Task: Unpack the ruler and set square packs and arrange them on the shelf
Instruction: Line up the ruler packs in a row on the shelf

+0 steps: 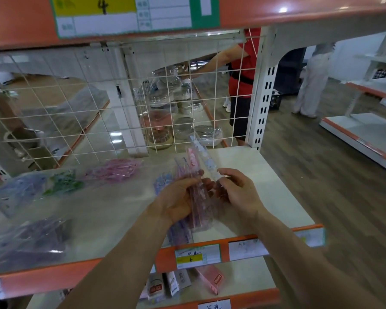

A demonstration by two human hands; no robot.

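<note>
Ruler packs [198,208], a fanned bundle in clear sleeves, hover over the shelf [265,188] toward its 4 o'clock side, the left hand [178,195] curled round their middle while the right hand [236,190] pinches the lower end of one ruler [204,152] pointing to 12 o'clock. If the left grasp loosens as that ruler slides free, I judge the rest could slip toward 6 o'clock, over the shelf's orange lip [239,239] and onto the floor [321,175].
</note>
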